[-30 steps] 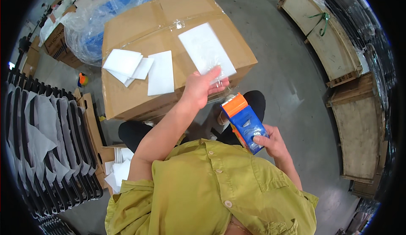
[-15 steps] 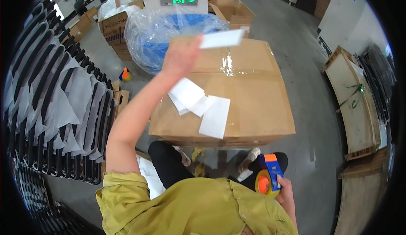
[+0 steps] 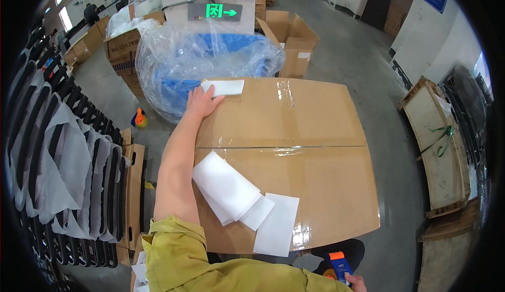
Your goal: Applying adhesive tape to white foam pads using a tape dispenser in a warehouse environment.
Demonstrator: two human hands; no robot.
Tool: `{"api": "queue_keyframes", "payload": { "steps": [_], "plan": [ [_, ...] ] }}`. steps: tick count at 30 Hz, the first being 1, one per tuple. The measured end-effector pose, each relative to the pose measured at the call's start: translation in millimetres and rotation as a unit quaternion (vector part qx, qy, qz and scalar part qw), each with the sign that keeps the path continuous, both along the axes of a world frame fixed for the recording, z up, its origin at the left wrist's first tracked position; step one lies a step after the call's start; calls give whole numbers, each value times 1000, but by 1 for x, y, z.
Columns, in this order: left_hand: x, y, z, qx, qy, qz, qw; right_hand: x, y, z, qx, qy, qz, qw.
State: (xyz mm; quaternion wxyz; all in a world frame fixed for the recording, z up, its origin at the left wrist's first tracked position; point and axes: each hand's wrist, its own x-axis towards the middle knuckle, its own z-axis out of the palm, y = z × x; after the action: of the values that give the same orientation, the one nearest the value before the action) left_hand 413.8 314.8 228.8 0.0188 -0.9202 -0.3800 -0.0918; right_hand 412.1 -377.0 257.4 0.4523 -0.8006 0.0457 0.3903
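Forward, left hand (image 3: 200, 103) outstretched, fingers spread on white sheet (image 3: 229, 87), right hand (image 3: 357, 282) gripping tape dispenser (image 3: 340, 264).

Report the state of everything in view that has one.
Large carton: flaps closed
Smaller carton behind: open
Far white sheet: at the large carton's far left corner, touched by left hand
Near white sheets: loose, overlapping
Tape dispenser: held in right hand
Exit sign: lit
Green strap: knotted
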Motion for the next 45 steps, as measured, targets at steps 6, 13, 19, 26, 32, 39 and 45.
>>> {"api": "queue_keyframes", "payload": {
  "steps": [6, 13, 19, 26, 32, 39, 45],
  "plan": [
    [4, 7, 12, -211, -66, 94, 971, 7, 5, -3, -21, 36, 30, 999],
    [9, -13, 4, -100, -11, 118, 988, 10, 6, -13, -19, 54, 60, 997],
    [12, -16, -2, -26, -12, 148, 989, 5, -18, -44, 25, 83, 17, 996],
    [-11, -61, 37, 158, -138, 27, 977, 11, -17, -39, 34, 58, 86, 994],
    [-64, -274, 66, -86, -24, -463, 882, -1, 12, -9, 159, 207, -53, 964],
    [-104, -329, 36, -49, 76, -492, 866, -18, -17, -7, 176, 168, 7, 970],
    [-116, -345, 42, -59, 128, -492, 859, -32, -38, -8, 205, 180, 19, 962]
  ]
}}
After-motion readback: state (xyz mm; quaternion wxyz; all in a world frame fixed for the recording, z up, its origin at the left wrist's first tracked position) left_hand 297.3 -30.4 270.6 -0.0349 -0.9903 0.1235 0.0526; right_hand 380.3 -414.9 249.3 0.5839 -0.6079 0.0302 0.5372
